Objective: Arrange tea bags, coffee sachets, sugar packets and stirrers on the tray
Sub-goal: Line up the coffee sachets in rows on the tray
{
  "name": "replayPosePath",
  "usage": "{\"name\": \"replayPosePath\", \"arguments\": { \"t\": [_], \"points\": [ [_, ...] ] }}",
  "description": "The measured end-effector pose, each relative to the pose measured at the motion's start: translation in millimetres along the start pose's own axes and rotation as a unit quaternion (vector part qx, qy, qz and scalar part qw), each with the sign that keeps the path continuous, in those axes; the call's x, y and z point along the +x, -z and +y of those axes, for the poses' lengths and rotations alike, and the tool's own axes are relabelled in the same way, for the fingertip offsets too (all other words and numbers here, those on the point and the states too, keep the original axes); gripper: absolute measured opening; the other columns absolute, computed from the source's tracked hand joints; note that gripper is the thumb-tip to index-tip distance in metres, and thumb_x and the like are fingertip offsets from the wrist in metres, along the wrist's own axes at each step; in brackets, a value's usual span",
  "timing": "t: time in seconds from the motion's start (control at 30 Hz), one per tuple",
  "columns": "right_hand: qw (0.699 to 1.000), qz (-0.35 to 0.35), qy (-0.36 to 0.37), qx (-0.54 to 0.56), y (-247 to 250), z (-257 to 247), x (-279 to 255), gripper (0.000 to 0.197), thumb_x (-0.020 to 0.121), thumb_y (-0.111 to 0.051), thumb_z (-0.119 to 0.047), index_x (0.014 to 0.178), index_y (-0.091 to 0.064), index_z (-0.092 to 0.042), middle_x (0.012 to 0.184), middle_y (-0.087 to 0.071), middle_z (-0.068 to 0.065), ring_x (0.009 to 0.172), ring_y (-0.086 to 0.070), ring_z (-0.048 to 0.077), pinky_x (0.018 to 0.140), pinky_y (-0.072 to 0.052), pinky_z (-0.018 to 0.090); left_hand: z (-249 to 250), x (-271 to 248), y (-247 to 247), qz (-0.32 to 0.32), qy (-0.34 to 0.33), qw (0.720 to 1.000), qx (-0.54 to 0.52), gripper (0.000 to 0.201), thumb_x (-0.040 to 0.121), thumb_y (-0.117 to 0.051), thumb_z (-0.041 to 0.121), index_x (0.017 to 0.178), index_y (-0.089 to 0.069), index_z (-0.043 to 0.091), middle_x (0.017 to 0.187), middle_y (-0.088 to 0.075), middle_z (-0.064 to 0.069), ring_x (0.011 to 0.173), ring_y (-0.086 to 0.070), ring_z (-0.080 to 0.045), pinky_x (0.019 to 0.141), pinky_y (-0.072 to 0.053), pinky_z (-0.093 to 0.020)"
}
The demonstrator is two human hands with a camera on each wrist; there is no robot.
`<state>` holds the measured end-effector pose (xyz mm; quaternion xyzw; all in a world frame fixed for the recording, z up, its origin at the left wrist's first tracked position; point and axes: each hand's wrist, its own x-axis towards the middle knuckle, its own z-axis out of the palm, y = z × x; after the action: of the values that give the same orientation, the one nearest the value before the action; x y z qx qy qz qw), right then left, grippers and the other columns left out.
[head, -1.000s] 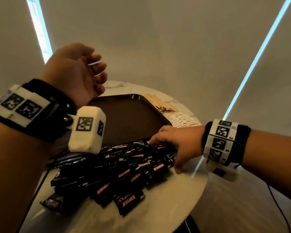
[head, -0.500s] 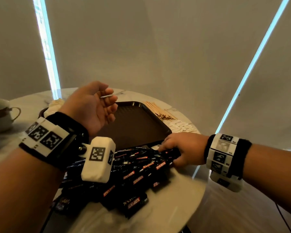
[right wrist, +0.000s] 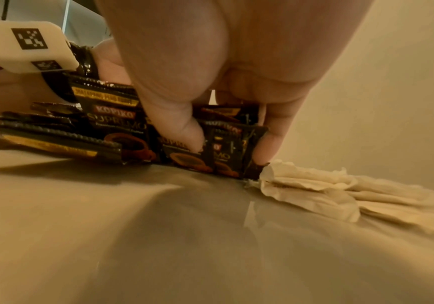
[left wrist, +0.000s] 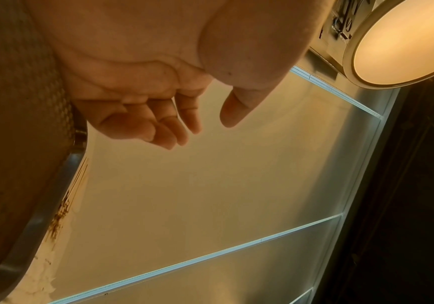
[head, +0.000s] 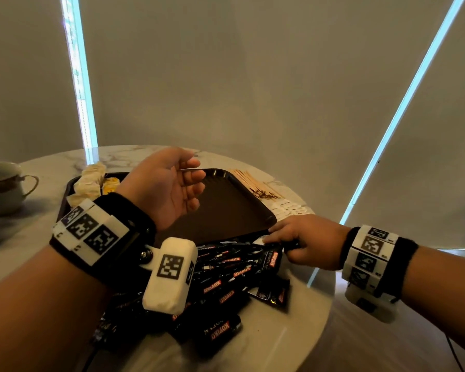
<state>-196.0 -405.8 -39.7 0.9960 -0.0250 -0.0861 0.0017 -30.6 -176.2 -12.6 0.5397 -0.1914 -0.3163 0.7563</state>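
Between the right thumb and fingertips, a small bunch of black coffee sachets stands on edge, its lower edges touching the marble table. The right hand pinches this bunch at the pile's end nearest the tray; thumb on one face, fingers on the other. Just beyond the fingertips, touching the bunch's corner, lies a cluster of pale crumpled paper packets; what kind they are cannot be told. Behind the thumb, the rest of the sachet pile lies loose and overlapping on the table.

Left hand hovers palm-up above the brown tray, holding nothing. Fingers loosely curled and close together, thumb apart from them.

Past the left fingertips: bare tray floor. On the wrist side of that hand, tea bags sit stacked along the tray's left part, with a yellow item just beside them.

Off the tray's far right rim: wooden stirrers in a fan on the table, then white sugar packets just beside them, near the right knuckles.

Far left on the table: a cup.
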Motion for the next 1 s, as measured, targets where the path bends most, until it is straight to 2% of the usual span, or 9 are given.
{"name": "replayPosePath", "arguments": {
  "t": [0.2, 0.3, 0.43, 0.6, 0.67, 0.73, 0.83, 0.93, 1.0],
  "points": [
    [0.999, 0.041, 0.006, 0.006, 6, 5, 1, 0.049, 0.092, -0.061, -0.014, 0.135, -0.060, -0.038, 0.138, -0.058, -0.015, 0.123, -0.050, 0.000, 0.089, -0.026, 0.001, -2, -2, -1, 0.005, -0.001, 1.000, 0.008, 0.020, 0.099, -0.044, 0.030, 0.086, -0.057, 0.021, 0.074, -0.060, 0.002, 0.067, -0.056, -0.014, 0.063, -0.041, -0.031],
    [0.999, 0.047, -0.001, 0.012, 12, 8, 0, 0.050, 0.090, -0.062, -0.014, 0.133, -0.061, -0.038, 0.137, -0.058, -0.017, 0.115, -0.046, -0.008, 0.085, -0.025, -0.002, -2, -3, -1, 0.006, -0.008, 1.000, 0.006, 0.019, 0.099, -0.045, 0.030, 0.088, -0.057, 0.020, 0.075, -0.060, 0.001, 0.068, -0.057, -0.015, 0.062, -0.043, -0.030],
    [0.996, 0.077, -0.020, 0.040, 22, 12, -2, 0.050, 0.087, -0.062, -0.012, 0.129, -0.064, -0.039, 0.128, -0.064, -0.018, 0.111, -0.054, -0.003, 0.087, -0.033, 0.005, -3, -4, 0, 0.001, -0.003, 1.000, 0.001, 0.019, 0.099, -0.045, 0.030, 0.089, -0.057, 0.018, 0.076, -0.061, 0.000, 0.067, -0.059, -0.015, 0.061, -0.047, -0.029],
    [0.987, 0.131, -0.062, 0.069, 32, 13, 0, 0.053, 0.084, -0.064, -0.009, 0.126, -0.065, -0.042, 0.121, -0.067, -0.012, 0.105, -0.061, 0.009, 0.095, -0.049, 0.033, -5, -4, -1, -0.002, 0.005, 1.000, -0.007, 0.020, 0.099, -0.046, 0.029, 0.091, -0.057, 0.016, 0.079, -0.062, -0.003, 0.069, -0.062, -0.017, 0.061, -0.049, -0.029],
    [0.976, 0.177, -0.070, 0.106, 38, 11, 2, 0.053, 0.084, -0.064, -0.006, 0.123, -0.067, -0.041, 0.115, -0.068, -0.013, 0.095, -0.062, 0.004, 0.091, -0.051, 0.031, -5, -5, -1, 0.000, 0.006, 1.000, -0.016, 0.018, 0.099, -0.048, 0.029, 0.093, -0.057, 0.015, 0.082, -0.062, -0.004, 0.071, -0.063, -0.018, 0.061, -0.051, -0.029],
    [0.963, 0.215, -0.076, 0.143, 44, 6, 4, 0.051, 0.085, -0.064, -0.006, 0.123, -0.067, -0.040, 0.110, -0.069, -0.015, 0.081, -0.061, -0.001, 0.079, -0.051, 0.022, -5, -5, -2, 0.000, 0.016, 1.000, -0.026, 0.018, 0.098, -0.050, 0.029, 0.099, -0.057, 0.013, 0.087, -0.062, -0.007, 0.074, -0.064, -0.020, 0.062, -0.053, -0.030],
    [0.941, 0.257, -0.055, 0.212, 54, -13, 12, 0.048, 0.087, -0.063, -0.005, 0.121, -0.067, -0.039, 0.094, -0.070, -0.020, 0.057, -0.057, 0.001, 0.054, -0.044, 0.013, -5, -7, -5, -0.018, 0.052, 0.998, -0.027, 0.042, 0.093, -0.057, 0.034, 0.124, -0.054, 0.006, 0.112, -0.063, -0.014, 0.095, -0.067, -0.025, 0.074, -0.058, -0.035],
    [0.900, 0.314, -0.006, 0.303, 61, -42, 25, 0.047, 0.087, -0.063, -0.001, 0.115, -0.068, -0.038, 0.096, -0.068, -0.026, 0.068, -0.060, -0.014, 0.064, -0.043, 0.005, -8, -7, -6, -0.070, 0.095, 0.992, -0.036, 0.093, 0.075, -0.068, 0.043, 0.152, -0.030, 0.007, 0.135, -0.053, -0.027, 0.116, -0.062, -0.038, 0.087, -0.056, -0.042],
    [0.872, 0.325, 0.034, 0.364, 62, -62, 33, 0.047, 0.087, -0.063, 0.001, 0.111, -0.069, -0.039, 0.099, -0.072, -0.020, 0.078, -0.064, -0.012, 0.074, -0.048, 0.012, -11, -7, -7, -0.089, 0.104, 0.990, -0.043, 0.101, 0.071, -0.071, 0.052, 0.153, -0.029, 0.009, 0.136, -0.053, -0.027, 0.116, -0.062, -0.040, 0.088, -0.056, -0.044]
  ]
}}
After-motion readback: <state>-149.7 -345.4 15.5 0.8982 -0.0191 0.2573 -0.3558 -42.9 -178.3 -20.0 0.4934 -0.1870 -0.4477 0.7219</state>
